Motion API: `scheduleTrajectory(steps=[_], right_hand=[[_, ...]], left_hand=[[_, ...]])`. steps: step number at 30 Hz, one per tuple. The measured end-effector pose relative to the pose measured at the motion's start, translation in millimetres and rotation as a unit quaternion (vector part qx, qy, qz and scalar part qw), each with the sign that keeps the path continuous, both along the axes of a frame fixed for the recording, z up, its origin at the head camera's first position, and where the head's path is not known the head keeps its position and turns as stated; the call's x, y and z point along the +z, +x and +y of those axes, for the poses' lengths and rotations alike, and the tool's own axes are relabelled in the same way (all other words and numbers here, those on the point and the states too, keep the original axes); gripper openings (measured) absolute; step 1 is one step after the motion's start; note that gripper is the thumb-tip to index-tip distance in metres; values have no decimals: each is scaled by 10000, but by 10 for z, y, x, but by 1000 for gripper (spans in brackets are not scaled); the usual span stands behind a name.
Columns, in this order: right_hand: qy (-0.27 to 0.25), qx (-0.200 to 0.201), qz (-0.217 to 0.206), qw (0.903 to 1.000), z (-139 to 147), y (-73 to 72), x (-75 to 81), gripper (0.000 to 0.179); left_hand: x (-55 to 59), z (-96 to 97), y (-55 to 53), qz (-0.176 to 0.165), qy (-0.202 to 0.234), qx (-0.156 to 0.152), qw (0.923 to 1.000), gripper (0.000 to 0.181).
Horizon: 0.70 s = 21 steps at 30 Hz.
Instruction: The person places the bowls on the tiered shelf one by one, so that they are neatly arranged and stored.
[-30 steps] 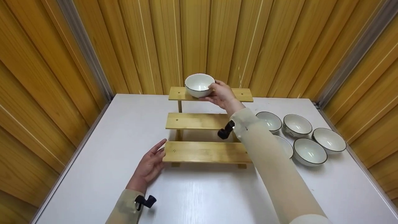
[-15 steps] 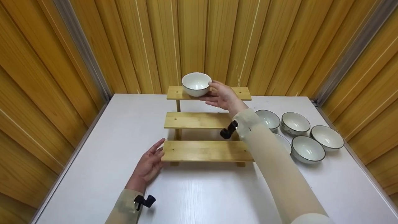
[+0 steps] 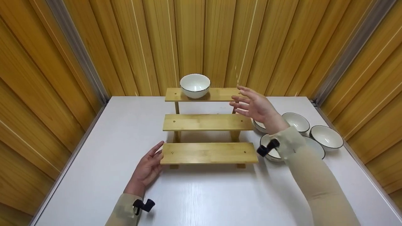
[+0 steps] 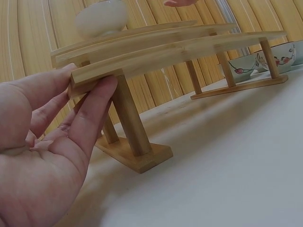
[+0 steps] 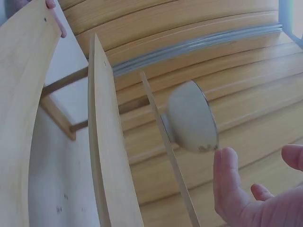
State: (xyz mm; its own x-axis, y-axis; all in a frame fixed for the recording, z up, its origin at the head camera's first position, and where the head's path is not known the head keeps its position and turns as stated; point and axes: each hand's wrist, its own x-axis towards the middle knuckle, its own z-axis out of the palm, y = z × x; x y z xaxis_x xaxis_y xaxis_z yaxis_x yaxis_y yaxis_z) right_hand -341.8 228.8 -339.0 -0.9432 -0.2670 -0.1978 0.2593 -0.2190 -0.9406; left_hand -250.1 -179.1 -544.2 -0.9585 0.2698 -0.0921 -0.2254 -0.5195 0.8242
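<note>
Your right hand (image 3: 258, 108) has just released the bowl (image 3: 195, 86), fingers spread and empty, leaving it upright on the top shelf (image 3: 221, 94), seemingly placed, while your left hand (image 3: 148, 168) pinches the bottom shelf (image 3: 209, 153).

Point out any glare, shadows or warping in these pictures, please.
Head view: pale glare on the table, a highlight inside the top bowl, soft shadow beside the right sleeve; left wrist view: the stand looks bowed, shadow beneath; right wrist view: nearest board curves, top right corner washed out.
</note>
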Motion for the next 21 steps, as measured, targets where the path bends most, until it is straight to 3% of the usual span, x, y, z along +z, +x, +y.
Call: scheduleTrajectory(steps=[9, 15, 21], right_hand=[[-406, -94, 374, 9984, 1031, 556, -112, 29], [-1018, -19, 621, 9929, 1641, 938, -346, 29], [-1909, -71, 512, 9803, 2159, 1277, -630, 38]], left_hand=[[10, -18, 7, -134, 73, 113, 9998, 62], [13, -35, 12, -140, 121, 167, 9997, 61], [17, -35, 11, -131, 128, 157, 9997, 63]])
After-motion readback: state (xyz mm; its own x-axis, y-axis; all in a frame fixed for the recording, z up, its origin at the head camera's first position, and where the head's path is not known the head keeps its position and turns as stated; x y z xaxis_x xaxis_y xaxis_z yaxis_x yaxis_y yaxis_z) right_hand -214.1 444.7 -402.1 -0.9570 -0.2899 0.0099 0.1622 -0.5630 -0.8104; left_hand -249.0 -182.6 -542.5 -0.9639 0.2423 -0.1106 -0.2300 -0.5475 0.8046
